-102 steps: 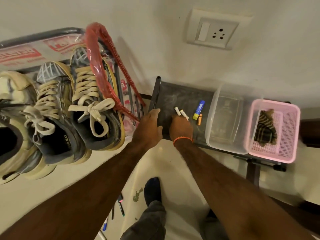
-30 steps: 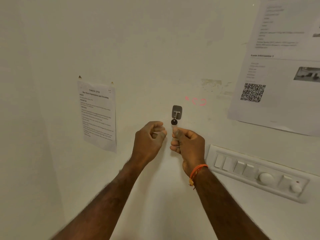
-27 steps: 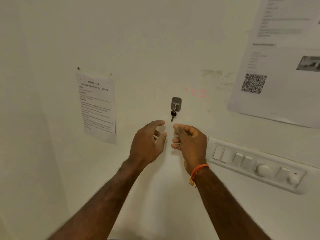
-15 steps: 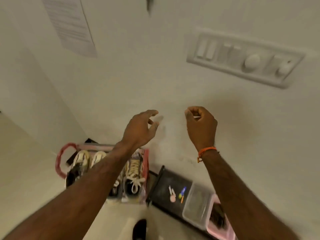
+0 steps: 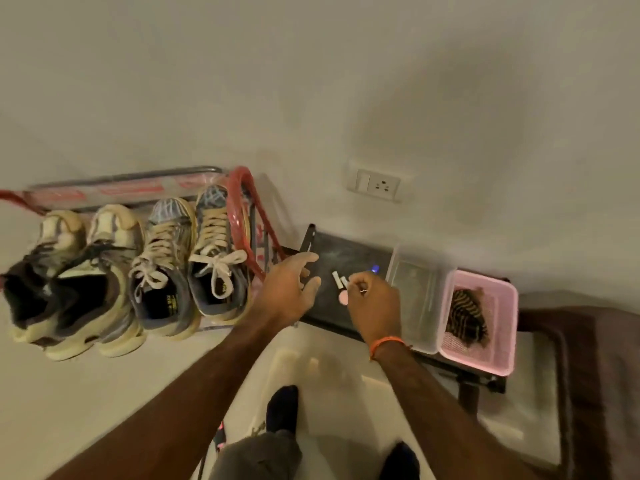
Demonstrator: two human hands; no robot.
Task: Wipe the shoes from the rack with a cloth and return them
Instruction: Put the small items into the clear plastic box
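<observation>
Two pairs of shoes stand on the red-framed rack [image 5: 240, 199] at the left: grey-blue lace-up sneakers [image 5: 194, 265] and a cream and black pair [image 5: 65, 278]. A striped dark cloth [image 5: 465, 315] lies in the pink basket [image 5: 504, 341] at the right end of a low dark shelf [image 5: 349, 252]. My left hand [image 5: 289, 289] hovers over the shelf's left end, fingers apart, holding nothing. My right hand [image 5: 375, 304] is over the shelf's middle with its fingers curled shut. Neither hand touches a shoe or the cloth.
Small white pieces [image 5: 337, 278], a pink round item [image 5: 343, 297] and a blue item [image 5: 375, 270] lie on the shelf. A clear plastic tub [image 5: 415, 299] stands beside the basket. A wall socket [image 5: 377, 185] is above. My socked feet [image 5: 282, 407] are below, with pens [image 5: 220, 439] on the floor.
The view has swung down from the wall hook with the key to the rack and shelf. Both hands came down from the wall and now hang over the shelf.
</observation>
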